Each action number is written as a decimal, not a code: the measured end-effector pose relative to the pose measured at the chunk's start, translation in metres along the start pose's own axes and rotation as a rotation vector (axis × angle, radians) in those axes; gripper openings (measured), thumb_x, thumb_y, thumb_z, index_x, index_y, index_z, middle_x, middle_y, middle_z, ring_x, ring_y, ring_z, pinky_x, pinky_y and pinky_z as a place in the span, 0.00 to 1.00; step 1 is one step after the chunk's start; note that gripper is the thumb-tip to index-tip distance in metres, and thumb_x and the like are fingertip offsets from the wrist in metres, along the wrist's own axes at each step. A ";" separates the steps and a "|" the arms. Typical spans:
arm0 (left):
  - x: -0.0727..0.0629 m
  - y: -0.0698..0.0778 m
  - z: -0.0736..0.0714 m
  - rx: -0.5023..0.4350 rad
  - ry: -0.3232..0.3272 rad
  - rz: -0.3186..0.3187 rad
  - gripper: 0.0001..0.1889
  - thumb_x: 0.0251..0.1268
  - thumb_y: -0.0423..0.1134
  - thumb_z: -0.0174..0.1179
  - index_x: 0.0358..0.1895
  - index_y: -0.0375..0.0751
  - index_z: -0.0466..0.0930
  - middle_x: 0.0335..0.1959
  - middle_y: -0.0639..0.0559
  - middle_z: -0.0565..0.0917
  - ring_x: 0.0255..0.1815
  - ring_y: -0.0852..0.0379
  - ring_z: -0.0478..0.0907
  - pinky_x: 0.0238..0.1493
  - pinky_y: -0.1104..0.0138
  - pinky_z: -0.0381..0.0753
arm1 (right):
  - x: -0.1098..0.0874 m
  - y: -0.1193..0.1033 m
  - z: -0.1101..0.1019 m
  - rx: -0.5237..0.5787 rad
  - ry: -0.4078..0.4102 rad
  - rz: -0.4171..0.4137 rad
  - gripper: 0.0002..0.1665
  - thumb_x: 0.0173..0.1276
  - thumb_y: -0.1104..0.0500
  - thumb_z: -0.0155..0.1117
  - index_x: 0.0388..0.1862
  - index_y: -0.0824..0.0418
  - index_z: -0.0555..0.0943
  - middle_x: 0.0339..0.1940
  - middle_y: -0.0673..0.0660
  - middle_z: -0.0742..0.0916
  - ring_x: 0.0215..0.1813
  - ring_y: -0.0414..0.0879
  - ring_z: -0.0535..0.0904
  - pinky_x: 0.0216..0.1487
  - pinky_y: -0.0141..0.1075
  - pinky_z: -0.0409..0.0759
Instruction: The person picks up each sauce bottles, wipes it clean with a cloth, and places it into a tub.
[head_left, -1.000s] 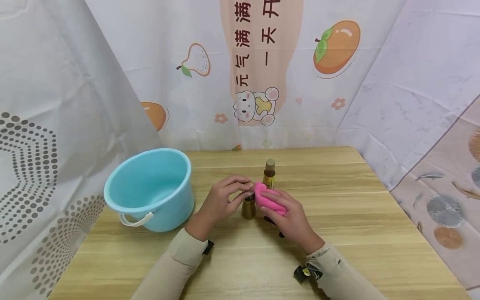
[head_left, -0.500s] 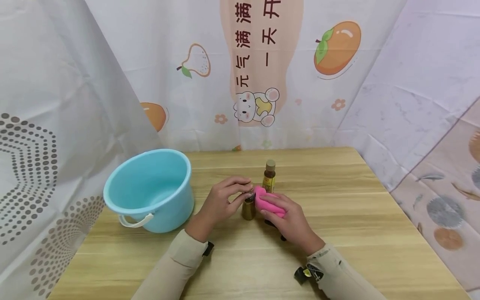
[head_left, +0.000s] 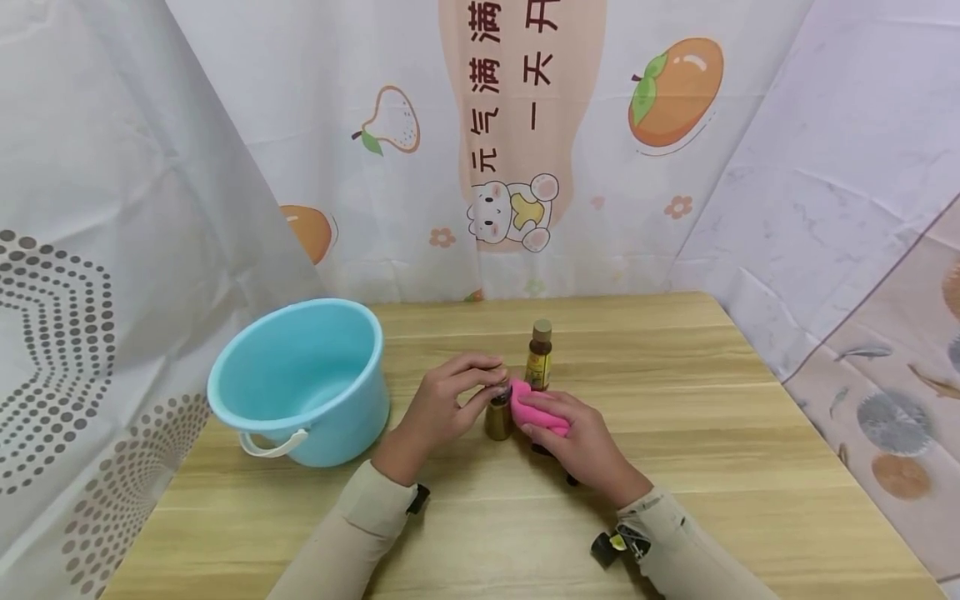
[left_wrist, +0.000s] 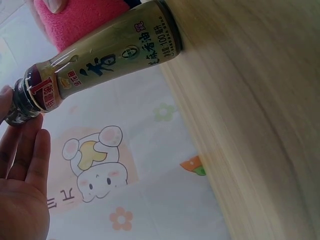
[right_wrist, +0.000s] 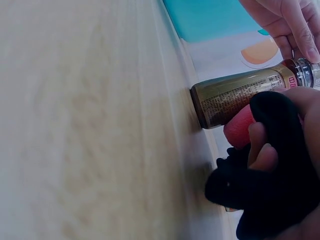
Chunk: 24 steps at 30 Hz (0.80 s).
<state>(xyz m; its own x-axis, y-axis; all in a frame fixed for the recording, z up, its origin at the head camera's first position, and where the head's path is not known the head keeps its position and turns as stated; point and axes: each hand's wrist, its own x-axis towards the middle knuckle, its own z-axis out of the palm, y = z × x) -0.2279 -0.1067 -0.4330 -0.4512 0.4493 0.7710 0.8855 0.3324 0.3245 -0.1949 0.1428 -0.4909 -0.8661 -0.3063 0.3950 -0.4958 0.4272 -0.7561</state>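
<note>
A small sesame oil bottle with a gold label stands upright on the table. My left hand pinches it at the top with thumb and fingers; the left wrist view shows them round its cap end. From the right, my right hand holds a fluffy pink cloth against the bottle's side. In the right wrist view, a bunched black fabric item also sits in the right hand, fingers curled into it; its kind is unclear. Behind the cloth stands a second dark bottle with a yellow label and brown cap.
A light-blue bucket with a white handle stands on the left of the wooden table. Printed curtains hang behind the table and along both sides.
My right hand has slid the pink cloth slightly down the bottle's side, showing more of the second bottle. The left hand keeps its place at the bottle's top.
</note>
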 end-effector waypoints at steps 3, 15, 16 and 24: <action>0.000 0.000 0.001 -0.005 0.004 0.005 0.13 0.62 0.29 0.73 0.50 0.36 0.89 0.52 0.43 0.87 0.56 0.51 0.86 0.59 0.66 0.85 | -0.001 0.001 0.000 -0.012 -0.010 0.014 0.24 0.69 0.50 0.75 0.64 0.41 0.85 0.63 0.48 0.85 0.59 0.43 0.84 0.53 0.34 0.87; 0.001 -0.002 0.002 0.003 0.002 -0.011 0.13 0.62 0.29 0.73 0.50 0.37 0.90 0.51 0.44 0.87 0.55 0.53 0.86 0.58 0.69 0.85 | 0.002 0.004 -0.003 -0.072 -0.065 0.036 0.25 0.69 0.49 0.75 0.64 0.43 0.84 0.65 0.50 0.85 0.64 0.45 0.82 0.57 0.37 0.87; 0.001 -0.001 0.002 0.001 0.002 -0.011 0.13 0.62 0.29 0.73 0.50 0.37 0.90 0.51 0.44 0.87 0.55 0.53 0.86 0.58 0.69 0.85 | 0.002 0.004 -0.003 -0.072 -0.067 0.039 0.25 0.69 0.49 0.75 0.64 0.43 0.84 0.65 0.50 0.85 0.64 0.46 0.82 0.58 0.38 0.86; 0.002 0.000 0.002 -0.005 0.002 -0.024 0.13 0.61 0.31 0.73 0.49 0.37 0.90 0.51 0.45 0.87 0.55 0.53 0.86 0.55 0.69 0.86 | 0.001 0.006 -0.003 -0.038 -0.068 0.051 0.24 0.69 0.50 0.74 0.64 0.42 0.84 0.65 0.49 0.84 0.63 0.45 0.83 0.56 0.35 0.87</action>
<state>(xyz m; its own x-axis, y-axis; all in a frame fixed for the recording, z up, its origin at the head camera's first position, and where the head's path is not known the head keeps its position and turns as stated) -0.2288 -0.1044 -0.4324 -0.4720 0.4398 0.7640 0.8750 0.3391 0.3455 -0.1989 0.1471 -0.4934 -0.8847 -0.3400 0.3190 -0.4544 0.4756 -0.7532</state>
